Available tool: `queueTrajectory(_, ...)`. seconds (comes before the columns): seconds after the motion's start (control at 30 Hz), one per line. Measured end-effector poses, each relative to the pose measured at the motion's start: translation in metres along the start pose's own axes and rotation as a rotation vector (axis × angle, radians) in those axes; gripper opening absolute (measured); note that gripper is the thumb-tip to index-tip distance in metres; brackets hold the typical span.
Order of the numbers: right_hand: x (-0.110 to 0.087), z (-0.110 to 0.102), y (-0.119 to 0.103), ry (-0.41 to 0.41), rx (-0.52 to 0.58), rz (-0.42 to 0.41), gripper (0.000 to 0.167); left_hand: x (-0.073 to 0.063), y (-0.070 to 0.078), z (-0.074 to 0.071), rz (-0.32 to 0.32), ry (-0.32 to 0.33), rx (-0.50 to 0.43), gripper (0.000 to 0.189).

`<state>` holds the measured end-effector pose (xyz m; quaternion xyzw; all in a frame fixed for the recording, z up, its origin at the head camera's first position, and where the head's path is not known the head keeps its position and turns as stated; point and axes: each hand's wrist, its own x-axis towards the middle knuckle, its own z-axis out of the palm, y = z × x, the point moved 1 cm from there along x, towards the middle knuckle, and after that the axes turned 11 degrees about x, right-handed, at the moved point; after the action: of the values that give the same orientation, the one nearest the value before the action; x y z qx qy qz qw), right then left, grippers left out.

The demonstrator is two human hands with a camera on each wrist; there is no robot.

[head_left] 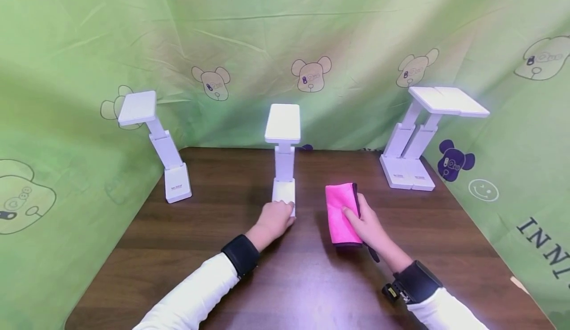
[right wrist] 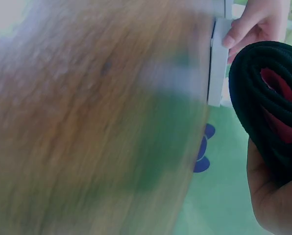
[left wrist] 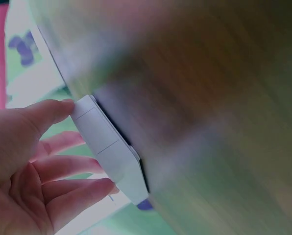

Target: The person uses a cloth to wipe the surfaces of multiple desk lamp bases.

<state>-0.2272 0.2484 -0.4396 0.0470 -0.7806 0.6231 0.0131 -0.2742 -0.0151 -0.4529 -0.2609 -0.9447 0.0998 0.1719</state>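
A white desk lamp (head_left: 284, 164) stands upright mid-table with its panel head lit. My left hand (head_left: 272, 219) grips the front of its base; in the left wrist view the thumb is at one end of the base (left wrist: 111, 149) and the fingertips are along its side. Held in my right hand (head_left: 370, 227) is a folded pink cloth (head_left: 340, 213) with black edging, a little above the table and right of the lamp. From the right wrist, the cloth's rolled black edge (right wrist: 249, 93) shows, and much of that hand is hidden.
Another lit white lamp (head_left: 166, 152) stands at the table's left edge. Two more lamps (head_left: 401, 169) stand side by side at the back right. Green curtain (head_left: 249, 38) with bear prints surrounds the brown wooden table (head_left: 200, 290) at the back and sides.
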Motion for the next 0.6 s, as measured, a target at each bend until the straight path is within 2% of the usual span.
queueTrajectory(0.17,0.004,-0.005,0.003,-0.026,-0.018,-0.014,0.054,0.000,0.030,-0.008,0.055,0.012,0.029,0.026)
queueTrajectory(0.23,0.007,-0.005,0.004,-0.034,-0.051,-0.062,0.051,0.000,0.039,-0.010,0.064,0.033,0.036,0.024)
queueTrajectory(0.33,0.014,-0.004,0.004,-0.045,-0.134,-0.184,0.047,-0.003,0.049,-0.014,0.071,0.050,0.050,0.023)
queueTrajectory(0.47,0.027,0.005,-0.003,-0.059,-0.351,-0.379,0.048,-0.007,0.053,-0.017,0.081,0.036,0.036,0.023)
queueTrajectory(0.6,0.041,0.022,-0.015,-0.083,-0.648,-0.559,0.054,-0.012,0.043,-0.019,0.076,-0.002,-0.068,0.022)
